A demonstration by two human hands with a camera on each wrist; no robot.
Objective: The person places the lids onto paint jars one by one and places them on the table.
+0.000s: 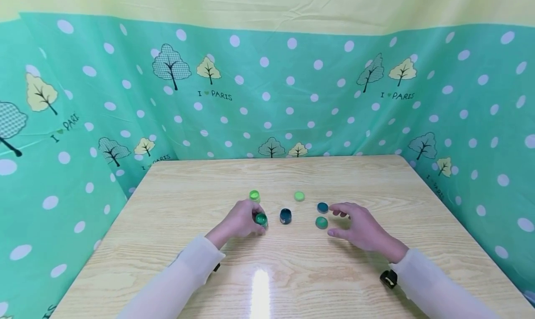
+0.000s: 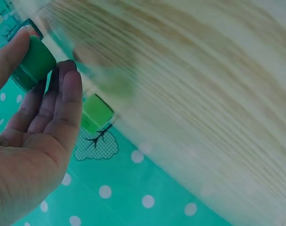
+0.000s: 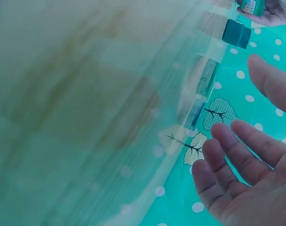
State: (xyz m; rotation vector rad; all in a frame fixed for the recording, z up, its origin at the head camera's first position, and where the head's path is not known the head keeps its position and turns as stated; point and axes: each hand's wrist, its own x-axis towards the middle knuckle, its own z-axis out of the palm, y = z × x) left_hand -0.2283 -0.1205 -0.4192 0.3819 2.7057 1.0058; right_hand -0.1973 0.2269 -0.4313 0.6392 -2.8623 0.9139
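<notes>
Taking the dark blue jar [image 1: 285, 216] as my landmark, the left edge of the wooden surface [image 1: 175, 189] slants well out to its left, and a broad stretch of wood lies between that edge and my left hand [image 1: 241, 218]. That hand is left of the landmark, and further behind it on that side, just past my knuckles, stands the light green jar [image 1: 254, 195], so I have little room there. My left fingers are grasping the green jar [image 1: 261, 220] just left of the landmark, a narrow gap between the two; I cannot tell whether its base touches the wood. The far edge runs well behind the landmark, along the dotted cloth [image 1: 276, 138], with a deep band of wood before it. Behind and right of the landmark is the light green lid [image 1: 299, 196]; farther right come the green lid [image 1: 321, 223] and, just behind that, the dark blue lid [image 1: 322, 208]. My right hand [image 1: 355, 226] is farther right of the landmark, its fingers released, tips near both lids; past it, wide wood reaches the right edge.
</notes>
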